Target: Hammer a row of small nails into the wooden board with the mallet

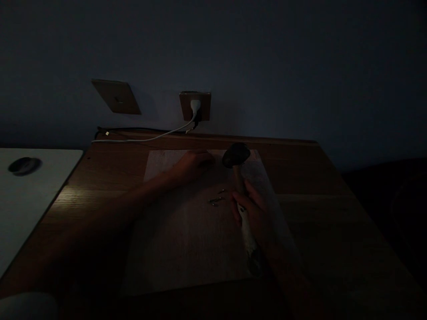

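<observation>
My right hand (251, 206) is wrapped round the handle of a mallet (236, 155), its dark rounded head raised and pointing away from me. Beneath it lies a pale flat board (180, 240). Several small shiny nails (216, 200) rest on the board, just left of the right hand. Towards the board's far edge is my left hand (195, 165), fingers curled and closed together, left of the mallet head. Whatever those fingers may pinch is too dark to make out.
The board lies on a brown wooden table (310, 209). Behind it, a white plug and cable sit in a wall outlet (207, 109), beside a blank wall plate (116, 98). On the left is a white surface (40, 200) bearing a dark round opening (25, 166).
</observation>
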`<state>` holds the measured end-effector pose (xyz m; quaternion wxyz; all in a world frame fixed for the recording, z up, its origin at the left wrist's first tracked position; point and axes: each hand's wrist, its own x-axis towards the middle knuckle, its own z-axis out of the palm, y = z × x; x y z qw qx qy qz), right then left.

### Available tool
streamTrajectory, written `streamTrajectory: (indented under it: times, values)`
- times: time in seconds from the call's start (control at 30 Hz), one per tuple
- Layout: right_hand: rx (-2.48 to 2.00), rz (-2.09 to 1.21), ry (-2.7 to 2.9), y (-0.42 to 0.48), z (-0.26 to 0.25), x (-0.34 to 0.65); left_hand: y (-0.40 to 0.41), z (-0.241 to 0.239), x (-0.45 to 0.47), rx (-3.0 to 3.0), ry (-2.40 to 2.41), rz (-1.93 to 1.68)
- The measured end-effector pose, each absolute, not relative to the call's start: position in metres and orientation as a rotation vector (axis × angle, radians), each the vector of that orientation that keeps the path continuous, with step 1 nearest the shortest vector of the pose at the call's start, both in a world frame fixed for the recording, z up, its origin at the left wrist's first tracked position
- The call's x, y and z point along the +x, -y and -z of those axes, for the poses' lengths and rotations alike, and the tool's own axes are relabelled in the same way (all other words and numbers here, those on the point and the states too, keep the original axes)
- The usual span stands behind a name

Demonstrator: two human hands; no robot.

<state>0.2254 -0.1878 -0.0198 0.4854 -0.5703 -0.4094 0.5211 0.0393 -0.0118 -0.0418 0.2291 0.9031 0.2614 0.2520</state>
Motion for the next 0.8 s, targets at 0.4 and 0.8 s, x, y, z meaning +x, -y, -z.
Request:
streamTrajectory:
  times: [0.4,0.8]
  values:
    - [-1.345,-1.339,1.084,0.185,0.023,0.212,0.014,0.04,0.042,2.28,-0.84,-0.671]
    - [-1.385,-1.356,1.079,0.186,0.028,0.214,0.011,0.044,0.042,2.252,-0.876,-0.703]
